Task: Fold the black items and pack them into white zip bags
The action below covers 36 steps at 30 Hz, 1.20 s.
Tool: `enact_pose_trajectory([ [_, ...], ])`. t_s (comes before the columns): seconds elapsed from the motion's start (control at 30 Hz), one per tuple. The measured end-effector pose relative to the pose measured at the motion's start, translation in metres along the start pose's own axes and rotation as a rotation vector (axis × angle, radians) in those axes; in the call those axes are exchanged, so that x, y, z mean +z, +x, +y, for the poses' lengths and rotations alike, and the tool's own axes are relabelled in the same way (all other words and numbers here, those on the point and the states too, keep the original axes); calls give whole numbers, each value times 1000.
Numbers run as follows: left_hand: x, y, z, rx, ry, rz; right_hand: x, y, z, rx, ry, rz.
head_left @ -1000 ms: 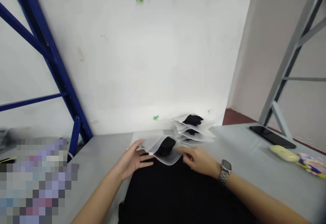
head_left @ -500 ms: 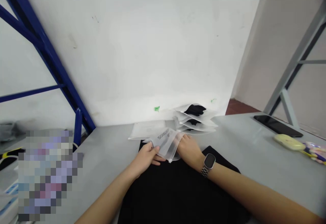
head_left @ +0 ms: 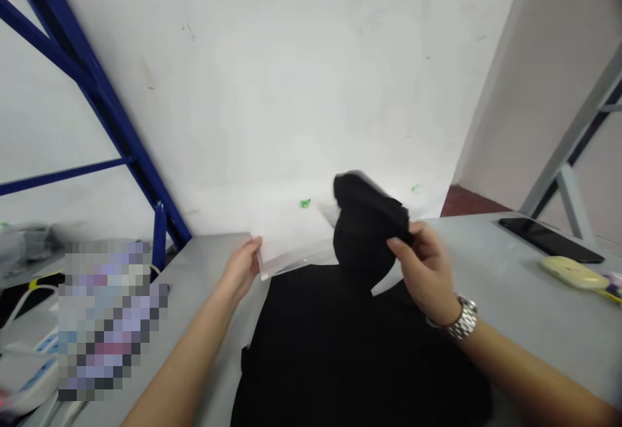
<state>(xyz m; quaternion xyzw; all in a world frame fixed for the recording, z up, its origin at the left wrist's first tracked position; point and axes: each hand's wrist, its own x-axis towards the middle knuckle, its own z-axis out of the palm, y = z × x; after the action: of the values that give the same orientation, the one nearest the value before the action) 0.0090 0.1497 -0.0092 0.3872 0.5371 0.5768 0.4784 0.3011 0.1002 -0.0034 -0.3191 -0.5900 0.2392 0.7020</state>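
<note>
My left hand (head_left: 246, 264) pinches the left edge of a frosted white zip bag (head_left: 291, 236) near the wall. Raised over the table, a folded, rounded black cloth piece (head_left: 367, 239) is gripped by its right side between the thumb and fingers of my right hand (head_left: 427, 265). What exactly this cloth is, I cannot tell. A large black cloth (head_left: 359, 356) is spread on the table below both hands. Behind the raised piece, the other bags are mostly hidden.
At the right of the grey table (head_left: 490, 271) lie a black phone (head_left: 551, 239) and a pale yellow case (head_left: 573, 273). On the left are a white power strip (head_left: 34, 375) and a blurred-out patch. A blue metal frame (head_left: 111, 103) stands against the white wall.
My right hand has come out of the printed bag's area and now lifts a black cloth piece. My left hand has moved from that bag to a plain frosted bag further left.
</note>
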Motion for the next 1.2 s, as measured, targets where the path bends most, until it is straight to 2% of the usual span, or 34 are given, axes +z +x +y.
enact_pose_trajectory([
  [0.07, -7, 16, 0, 103, 204, 61, -6, 9, 1, 81, 120, 106],
  [0.13, -14, 29, -3, 207, 431, 141, -10, 14, 3, 133, 185, 120],
  [0.2, -19, 35, -8, 310, 633, 169, -11, 16, 6, 167, 184, 113],
  [0.37, -31, 32, -17, 457, 1027, -70, -7, 11, 12, 223, 115, 28],
  [0.43, -34, 33, -20, 500, 1120, -91, -6, 9, 12, 234, 107, -11],
  [0.53, -31, 37, -24, 578, 1189, -23, -5, 7, 9, 233, 82, -41],
  [0.63, -17, 28, -24, 680, 1201, 86, -2, 3, 4, 215, -11, -18],
  [0.7, -1, 9, -21, 754, 1097, 89, 2, -2, 3, 191, -96, 3],
  [0.77, 17, -18, -20, 687, 814, -78, 8, -9, 4, 161, -163, -65],
  [0.83, 34, -45, -23, 355, 421, -399, 16, -16, 7, 178, -203, -268],
  [0.87, 41, -56, -26, 193, 270, -519, 20, -20, 10, 216, -221, -389],
  [0.9, 47, -65, -29, 59, 168, -587, 23, -23, 12, 269, -237, -495],
  [0.97, 54, -75, -34, -65, 111, -582, 28, -27, 17, 383, -244, -636],
  [1.03, 56, -76, -35, -109, 102, -505, 28, -25, 19, 470, -170, -682],
  [1.13, 52, -69, -29, -182, 19, -405, 21, -16, 19, 600, 67, -640],
  [1.2, 45, -61, -23, -219, 39, -305, 13, -7, 19, 685, 132, -575],
])
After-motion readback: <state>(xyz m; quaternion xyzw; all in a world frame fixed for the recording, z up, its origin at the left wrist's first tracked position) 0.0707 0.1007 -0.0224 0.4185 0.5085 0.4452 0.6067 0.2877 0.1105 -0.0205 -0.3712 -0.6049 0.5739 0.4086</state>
